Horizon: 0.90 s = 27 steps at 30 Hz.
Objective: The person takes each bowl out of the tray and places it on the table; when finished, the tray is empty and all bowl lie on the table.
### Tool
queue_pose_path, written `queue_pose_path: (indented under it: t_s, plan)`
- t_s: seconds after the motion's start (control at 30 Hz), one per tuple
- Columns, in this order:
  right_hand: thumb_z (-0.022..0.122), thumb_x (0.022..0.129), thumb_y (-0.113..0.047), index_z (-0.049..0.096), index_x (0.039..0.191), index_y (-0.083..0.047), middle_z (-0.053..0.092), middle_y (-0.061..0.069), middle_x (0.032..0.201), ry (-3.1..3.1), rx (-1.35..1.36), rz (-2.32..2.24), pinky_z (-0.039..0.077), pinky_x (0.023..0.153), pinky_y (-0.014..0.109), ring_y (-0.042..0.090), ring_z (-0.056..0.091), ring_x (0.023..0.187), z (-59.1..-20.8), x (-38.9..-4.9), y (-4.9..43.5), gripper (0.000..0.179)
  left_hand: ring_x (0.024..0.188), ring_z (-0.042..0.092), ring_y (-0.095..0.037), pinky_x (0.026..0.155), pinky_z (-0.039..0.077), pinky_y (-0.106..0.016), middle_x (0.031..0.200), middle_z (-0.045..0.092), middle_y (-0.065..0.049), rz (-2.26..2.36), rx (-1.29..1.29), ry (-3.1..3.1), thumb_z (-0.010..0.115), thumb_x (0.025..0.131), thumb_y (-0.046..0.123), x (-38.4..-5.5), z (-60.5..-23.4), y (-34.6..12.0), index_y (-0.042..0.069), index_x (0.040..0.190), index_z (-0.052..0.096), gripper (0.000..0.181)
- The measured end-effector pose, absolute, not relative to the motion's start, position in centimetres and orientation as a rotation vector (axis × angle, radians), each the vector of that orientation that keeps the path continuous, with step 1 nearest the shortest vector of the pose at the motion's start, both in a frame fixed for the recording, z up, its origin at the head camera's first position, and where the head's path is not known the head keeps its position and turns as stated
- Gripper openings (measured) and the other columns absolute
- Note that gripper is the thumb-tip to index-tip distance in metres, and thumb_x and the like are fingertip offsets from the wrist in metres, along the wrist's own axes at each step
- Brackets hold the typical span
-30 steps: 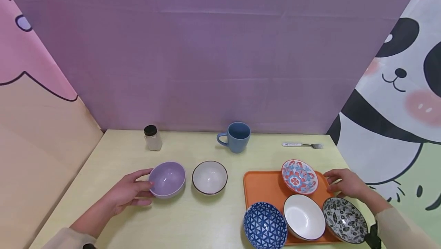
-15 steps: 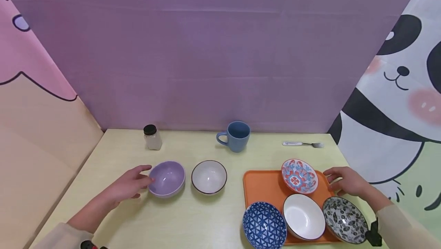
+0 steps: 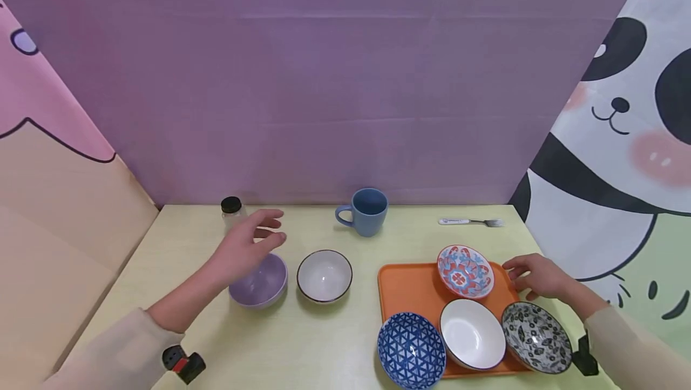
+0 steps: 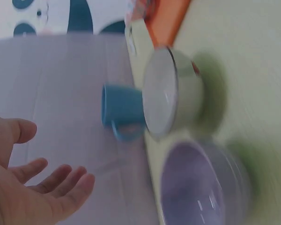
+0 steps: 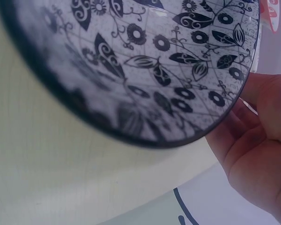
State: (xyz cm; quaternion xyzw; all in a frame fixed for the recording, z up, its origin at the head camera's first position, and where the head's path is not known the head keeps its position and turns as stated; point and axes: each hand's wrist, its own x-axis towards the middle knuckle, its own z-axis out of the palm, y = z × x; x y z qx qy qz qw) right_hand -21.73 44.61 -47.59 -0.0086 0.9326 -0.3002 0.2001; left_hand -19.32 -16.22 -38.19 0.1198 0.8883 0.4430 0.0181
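My left hand is raised over the purple bowl, fingers spread, holding nothing. In the left wrist view its palm and fingers show apart from the purple bowl and the white dark-rimmed bowl. Behind the hand a black-capped jar is partly hidden. My right hand rests at the right edge of the orange tray, its fingers loosely bent over the tray's corner. Near it are a red-and-blue patterned bowl and a black-and-white floral bowl, which hides some of its fingers in the right wrist view.
A white bowl stands on the tray, and a blue patterned bowl overlaps its front left corner. A blue mug and a fork are at the back of the table. A purple backdrop hangs behind.
My left hand has let go of the purple bowl and moved up and to the right, over it towards the jar. The right hand has stayed by the tray.
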Motion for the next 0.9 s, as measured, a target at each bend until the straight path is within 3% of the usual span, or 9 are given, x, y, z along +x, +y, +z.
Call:
queue_pose_path:
  t_s: [0.2,0.5,0.7,0.9]
  plan:
    - [0.067,0.092,-0.003,0.056,0.135,0.01,0.066,0.018,0.112,2.625,0.003,-0.83,0.065,0.068,0.039,0.024,0.068,0.089,-47.9,-21.5,44.8,0.046,0.121,0.065,-0.032,0.097,0.058,-0.046,0.138,0.061,-0.016,1.489,0.418,2.483,0.062,0.102,0.024,-20.5,-38.1,-10.7,0.011,0.151,0.047,0.053]
    - [0.072,0.087,-0.001,0.057,0.135,0.009,0.067,0.017,0.111,2.65,-0.001,-0.816,0.065,0.069,0.039,0.023,0.067,0.088,-47.9,-21.4,44.2,0.051,0.106,0.069,-0.021,0.098,0.058,-0.048,0.128,0.064,-0.011,1.579,0.379,2.194,0.065,0.101,0.027,-22.0,-39.7,-4.8,0.016,0.156,0.043,0.06]
    - [0.074,0.083,0.002,0.056,0.136,0.009,0.067,0.018,0.113,2.641,0.001,-0.804,0.065,0.071,0.039,0.023,0.066,0.09,-47.5,-21.2,43.9,0.056,0.106,0.07,-0.023,0.094,0.06,-0.045,0.13,0.065,-0.012,1.596,0.369,2.124,0.066,0.1,0.029,-22.7,-41.0,-1.7,0.015,0.157,0.041,0.064]
    - [0.074,0.082,0.003,0.057,0.136,0.008,0.067,0.018,0.113,2.653,0.0,-0.791,0.065,0.071,0.038,0.023,0.065,0.09,-47.5,-21.1,43.9,0.057,0.114,0.069,-0.033,0.099,0.057,-0.053,0.13,0.067,-0.012,1.612,0.336,2.03,0.069,0.098,0.029,-22.7,-42.2,1.8,0.016,0.155,0.044,0.063]
